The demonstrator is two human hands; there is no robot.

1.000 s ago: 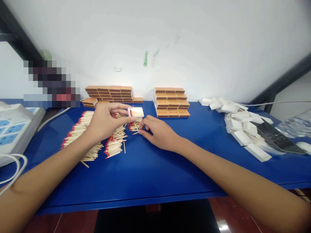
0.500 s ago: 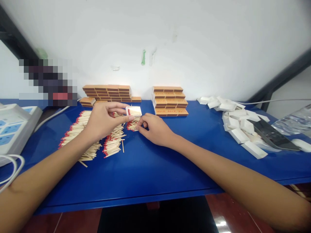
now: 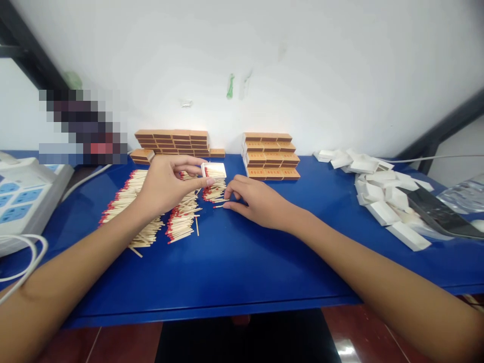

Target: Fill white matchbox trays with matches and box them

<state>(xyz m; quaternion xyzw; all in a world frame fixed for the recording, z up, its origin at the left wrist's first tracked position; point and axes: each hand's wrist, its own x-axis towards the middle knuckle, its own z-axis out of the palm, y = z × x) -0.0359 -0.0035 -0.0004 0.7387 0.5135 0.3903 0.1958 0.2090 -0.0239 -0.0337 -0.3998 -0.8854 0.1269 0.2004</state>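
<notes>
My left hand [image 3: 170, 179] holds a white matchbox tray [image 3: 216, 168] by its ends, thumb in front and fingers behind. Matches with red heads show inside the tray. Just below it lies a small pile of matches [image 3: 215, 193] on the blue table. My right hand [image 3: 257, 200] is at the right side of this pile, fingers curled, with a single match [image 3: 219, 206] at its thumb tip. Two larger heaps of matches, the middle heap [image 3: 183, 219] and the left heap [image 3: 124, 201], lie under and beside my left hand and wrist.
Closed matchboxes stand against the wall in a left stack [image 3: 172, 142] and a stepped right stack [image 3: 270, 159]. Empty white trays [image 3: 381, 186] are heaped at the right, beside a dark phone [image 3: 434, 212]. A white power strip [image 3: 34, 201] with a cable sits at the left.
My right hand has drawn slightly away from the tray and pile, and a single match now shows at its thumb. My left hand still holds the tray; the whole view has shifted a little.
</notes>
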